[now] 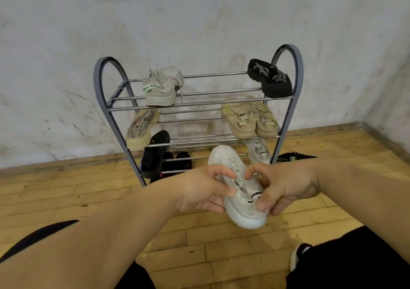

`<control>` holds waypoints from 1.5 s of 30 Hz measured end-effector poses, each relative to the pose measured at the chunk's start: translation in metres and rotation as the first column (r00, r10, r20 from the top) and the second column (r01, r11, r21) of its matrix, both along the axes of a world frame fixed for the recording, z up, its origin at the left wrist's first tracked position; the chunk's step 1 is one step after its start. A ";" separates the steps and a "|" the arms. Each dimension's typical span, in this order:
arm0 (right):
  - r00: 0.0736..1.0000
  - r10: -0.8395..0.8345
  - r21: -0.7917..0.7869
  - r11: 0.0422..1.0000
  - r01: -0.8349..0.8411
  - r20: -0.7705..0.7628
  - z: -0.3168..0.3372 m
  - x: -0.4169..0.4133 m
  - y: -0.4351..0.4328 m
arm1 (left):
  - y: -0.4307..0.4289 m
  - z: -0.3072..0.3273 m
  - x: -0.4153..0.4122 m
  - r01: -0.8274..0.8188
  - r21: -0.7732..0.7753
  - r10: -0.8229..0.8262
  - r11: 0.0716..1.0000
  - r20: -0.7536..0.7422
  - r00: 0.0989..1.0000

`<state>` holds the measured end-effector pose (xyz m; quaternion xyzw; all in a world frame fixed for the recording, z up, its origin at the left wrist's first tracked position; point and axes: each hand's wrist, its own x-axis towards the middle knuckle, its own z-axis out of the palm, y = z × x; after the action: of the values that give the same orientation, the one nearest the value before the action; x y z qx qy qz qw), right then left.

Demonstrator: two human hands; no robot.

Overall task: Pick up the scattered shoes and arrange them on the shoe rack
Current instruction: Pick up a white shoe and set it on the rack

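Your left hand [199, 191] and right hand [286, 186] cover both flanks of the white shoe [240, 213]; its strap lettering reads only in part. At 2 o'clock from it, your right forearm [355, 177] hides most of a black shoe [292, 156] on the floor [199, 244]. At 5 o'clock, your trouser leg [355, 262] cuts off a white-soled shoe [298, 255].

The shoe rack [297, 71] looks like metal: matt grey-blue painted end hoops and thin, smooth, faintly shiny rails. The white sneaker [239, 191] has a soft knit-looking cloth upper and a ribbed, matt rubbery sole, while the black shoe [269, 78] on the top tier looks like matt cloth. The floor [66, 191] is worn wooden boards with a dull sheen, and the wall [199, 17] is rough, stained, matt plaster.
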<state>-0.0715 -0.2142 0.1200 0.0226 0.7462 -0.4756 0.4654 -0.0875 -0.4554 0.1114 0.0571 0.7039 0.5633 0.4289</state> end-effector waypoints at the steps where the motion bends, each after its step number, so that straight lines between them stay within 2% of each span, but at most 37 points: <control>1: 1.000 0.007 0.014 1.000 -0.007 0.026 -0.005 -0.001 0.000 | 0.004 -0.007 -0.003 0.004 -0.018 -0.003 1.000 0.029 1.000; 4: 0.999 -0.034 0.060 0.998 0.031 0.036 -0.022 -0.011 0.000 | 0.013 -0.025 -0.017 -0.039 -0.060 0.043 0.997 0.068 0.997; 9: 0.974 -0.221 0.101 0.969 0.225 -0.052 -0.054 -0.040 -0.008 | 0.026 -0.060 -0.058 -0.189 -0.083 0.192 0.978 0.035 0.981; 12: 0.961 -0.265 0.120 0.955 0.273 -0.080 -0.077 -0.058 -0.009 | 0.035 -0.084 -0.085 -0.270 -0.073 0.272 0.960 0.010 0.962; 18: 0.973 -0.212 0.245 0.943 0.227 -0.085 -0.112 -0.093 0.005 | 0.063 -0.128 -0.143 -0.365 -0.071 0.361 0.928 -0.059 0.931; 23: 0.965 0.078 0.497 0.866 0.058 -0.249 -0.121 -0.135 0.020 | 0.095 -0.160 -0.196 -0.375 -0.110 0.358 0.920 -0.151 0.922; 27: 0.939 0.159 0.560 0.828 0.041 -0.304 -0.137 -0.159 0.030 | 0.119 -0.183 -0.225 -0.441 -0.178 0.412 0.880 -0.178 0.894; 32: 0.945 0.151 0.563 0.825 0.040 -0.288 -0.161 -0.169 0.043 | 0.133 -0.200 -0.242 -0.386 -0.142 0.344 0.912 -0.249 0.905; 35: 0.951 0.125 0.556 0.830 0.056 -0.283 -0.165 -0.165 0.049 | 0.138 -0.199 -0.240 -0.374 -0.231 0.286 0.898 -0.340 0.896; 39: 0.954 0.075 0.530 0.843 0.095 -0.289 -0.168 -0.160 0.054 | 0.137 -0.206 -0.239 -0.292 -0.358 0.151 0.887 -0.374 0.915; 42: 0.949 0.071 0.543 0.832 0.114 -0.308 -0.166 -0.158 0.054 | 0.134 -0.204 -0.235 -0.228 -0.369 0.057 0.901 -0.421 0.905; 45: 0.953 0.066 0.563 0.818 0.117 -0.294 -0.160 -0.156 0.051 | 0.129 -0.198 -0.228 -0.223 -0.364 0.036 0.904 -0.455 0.890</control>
<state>-0.2278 -0.1635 -0.0397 0.0993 0.9160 -0.2325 0.3115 -0.3157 -0.3259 -0.0867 0.0437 0.8858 0.4049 0.2224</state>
